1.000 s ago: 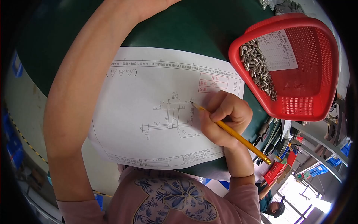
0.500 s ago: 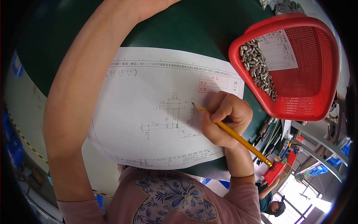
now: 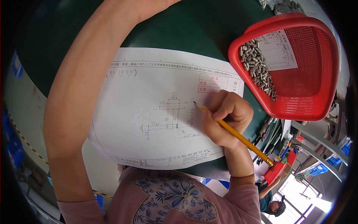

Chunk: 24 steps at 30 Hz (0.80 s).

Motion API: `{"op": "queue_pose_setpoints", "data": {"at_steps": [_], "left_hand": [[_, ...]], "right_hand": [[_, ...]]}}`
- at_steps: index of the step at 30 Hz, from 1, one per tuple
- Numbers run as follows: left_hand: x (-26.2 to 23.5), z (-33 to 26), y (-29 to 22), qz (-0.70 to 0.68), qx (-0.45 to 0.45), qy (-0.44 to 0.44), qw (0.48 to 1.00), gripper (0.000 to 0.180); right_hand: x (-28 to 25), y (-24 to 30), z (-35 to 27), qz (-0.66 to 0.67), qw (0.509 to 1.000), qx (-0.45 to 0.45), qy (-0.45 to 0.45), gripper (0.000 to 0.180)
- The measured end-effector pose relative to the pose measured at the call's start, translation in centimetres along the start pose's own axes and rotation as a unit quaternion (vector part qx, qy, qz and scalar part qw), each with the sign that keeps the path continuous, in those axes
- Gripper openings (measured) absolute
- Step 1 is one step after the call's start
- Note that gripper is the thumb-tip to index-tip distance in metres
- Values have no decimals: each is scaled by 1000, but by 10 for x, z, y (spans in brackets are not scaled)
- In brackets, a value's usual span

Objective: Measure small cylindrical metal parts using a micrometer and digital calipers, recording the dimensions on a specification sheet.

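Observation:
My right hand (image 3: 229, 117) is closed in a writing grip round a yellow pencil (image 3: 246, 142). The pencil slants across the white sheet with a technical drawing (image 3: 126, 89), its point at the small figures to the upper right of the drawn part. The side of this hand rests on the paper, just below a red stamped box (image 3: 213, 83). My left forearm crosses the sheet's left side and reaches away over the green tabletop (image 3: 179, 33). Only the wrist end of my left hand (image 3: 158, 5) shows at the top edge; its fingers are out of the picture.
A red plastic basket (image 3: 285, 108) at the right holds many small metal pins (image 3: 257, 67) and a paper slip (image 3: 278, 50). Dark-handled tools (image 3: 264, 130) lie near the table's right edge. Farther right are metal racks, a small red basket (image 3: 274, 173) and another person (image 3: 270, 203).
The pencil point has shifted very slightly up and to the right on the paper, along with my right hand. My left arm stays where it was.

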State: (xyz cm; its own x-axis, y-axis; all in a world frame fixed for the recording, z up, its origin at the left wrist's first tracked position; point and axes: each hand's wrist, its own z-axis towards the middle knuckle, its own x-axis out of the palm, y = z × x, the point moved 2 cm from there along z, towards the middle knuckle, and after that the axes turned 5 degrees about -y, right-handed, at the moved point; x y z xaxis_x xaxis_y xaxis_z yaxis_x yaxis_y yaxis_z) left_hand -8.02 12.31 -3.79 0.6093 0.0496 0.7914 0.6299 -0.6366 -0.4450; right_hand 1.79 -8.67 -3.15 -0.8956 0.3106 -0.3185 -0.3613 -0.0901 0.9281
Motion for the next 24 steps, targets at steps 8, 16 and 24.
{"op": "queue_pose_setpoints", "data": {"at_steps": [8, 16, 24], "left_hand": [[-1, 2, 1, -2, -4, -4, 1000, 38], [0, 7, 2, 1, -25, 31, 999, 31], [-14, 17, 0, 101, 15, 50, 994, 17]], "right_hand": [[-2, -4, -2, -8, 1000, -1, 4, 30], [-11, -9, -3, 141, 988, 59, 1, 24], [-65, 25, -28, -318, 934, -152, -58, 20]]}}
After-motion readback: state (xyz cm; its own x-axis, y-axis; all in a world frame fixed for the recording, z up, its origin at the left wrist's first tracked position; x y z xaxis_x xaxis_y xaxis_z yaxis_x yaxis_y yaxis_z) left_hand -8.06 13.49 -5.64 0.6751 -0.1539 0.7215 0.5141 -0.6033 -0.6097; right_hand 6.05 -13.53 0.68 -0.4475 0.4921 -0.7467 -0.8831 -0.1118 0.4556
